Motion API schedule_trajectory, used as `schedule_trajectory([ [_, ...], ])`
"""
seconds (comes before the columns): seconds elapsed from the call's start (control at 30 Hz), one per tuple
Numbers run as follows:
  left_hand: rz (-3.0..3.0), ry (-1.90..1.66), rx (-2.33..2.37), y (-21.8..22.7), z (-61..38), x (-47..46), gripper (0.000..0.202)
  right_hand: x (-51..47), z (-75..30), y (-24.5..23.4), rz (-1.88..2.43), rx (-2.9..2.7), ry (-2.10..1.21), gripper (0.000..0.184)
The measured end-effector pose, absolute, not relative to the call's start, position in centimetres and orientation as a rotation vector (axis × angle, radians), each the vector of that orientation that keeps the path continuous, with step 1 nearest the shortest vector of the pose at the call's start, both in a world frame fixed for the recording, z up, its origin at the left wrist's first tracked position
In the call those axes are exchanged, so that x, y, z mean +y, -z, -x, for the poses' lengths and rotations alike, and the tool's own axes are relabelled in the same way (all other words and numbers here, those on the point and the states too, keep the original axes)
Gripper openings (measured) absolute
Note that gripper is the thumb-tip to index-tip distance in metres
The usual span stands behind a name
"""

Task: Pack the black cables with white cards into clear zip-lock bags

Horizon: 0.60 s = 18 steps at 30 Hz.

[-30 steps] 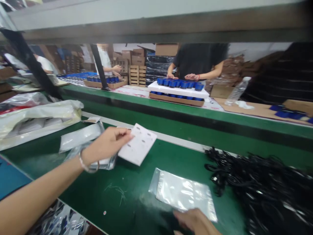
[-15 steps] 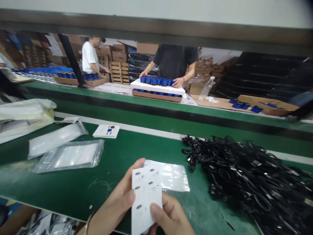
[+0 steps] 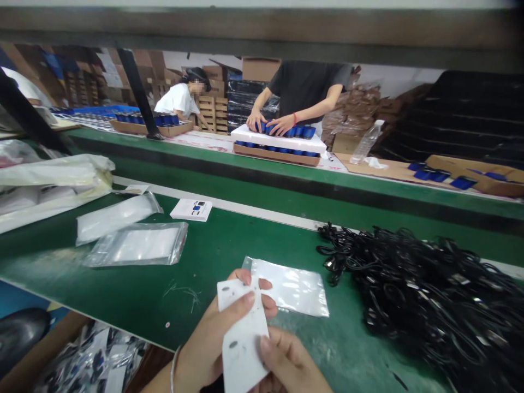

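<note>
Pinching the white card (image 3: pixel 243 357), left hand (image 3: pixel 212 334) and right hand (image 3: pixel 290 359) hold it narrowly.

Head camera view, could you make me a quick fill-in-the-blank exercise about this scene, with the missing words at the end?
The left hand and the right hand both hold the ____ card.
The plastic bag lies on the ____ worktable.
The tangled cables are ____ in colour.
Of bag and cables, the farther right in the picture are the ____.

Missing words: white; green; black; cables.
</note>
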<state>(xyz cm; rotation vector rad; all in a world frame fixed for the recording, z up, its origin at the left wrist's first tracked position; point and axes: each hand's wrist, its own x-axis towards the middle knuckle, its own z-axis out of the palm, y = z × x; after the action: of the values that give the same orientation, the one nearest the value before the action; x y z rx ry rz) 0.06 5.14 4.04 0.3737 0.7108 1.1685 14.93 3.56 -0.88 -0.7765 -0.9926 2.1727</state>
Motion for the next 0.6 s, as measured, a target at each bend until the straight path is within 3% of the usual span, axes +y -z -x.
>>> schedule_trajectory([
  [0.07,-0.158,-1.204,0.765,-4.4,0.1,5.6,0.013,3.4,-16.1,1.0,0.910,-1.316,-1.785,0.044],
  [0.13,0.003,-1.187,0.743,-4.7,0.1,6.0,0.004,3.3,-16.9,1.0,0.989,-1.600,-1.189,0.047],
  [0.23,0.087,-1.094,0.629,-4.7,-0.2,6.3,0.009,3.3,-16.8,0.8,0.987,-1.768,-0.580,0.044],
  [0.3,0.111,-1.009,0.591,-4.4,-0.6,6.1,0.013,3.5,-16.2,0.6,0.949,-1.804,-0.490,0.033],
  [0.43,0.160,-0.948,0.532,-4.1,-0.9,5.5,0.016,3.8,-15.4,0.3,0.944,-1.762,-0.551,0.030],
  [0.6,-0.038,-0.978,0.430,-4.2,-0.6,4.5,0.042,3.2,-15.3,0.3,1.051,-1.652,-0.664,0.021],
])
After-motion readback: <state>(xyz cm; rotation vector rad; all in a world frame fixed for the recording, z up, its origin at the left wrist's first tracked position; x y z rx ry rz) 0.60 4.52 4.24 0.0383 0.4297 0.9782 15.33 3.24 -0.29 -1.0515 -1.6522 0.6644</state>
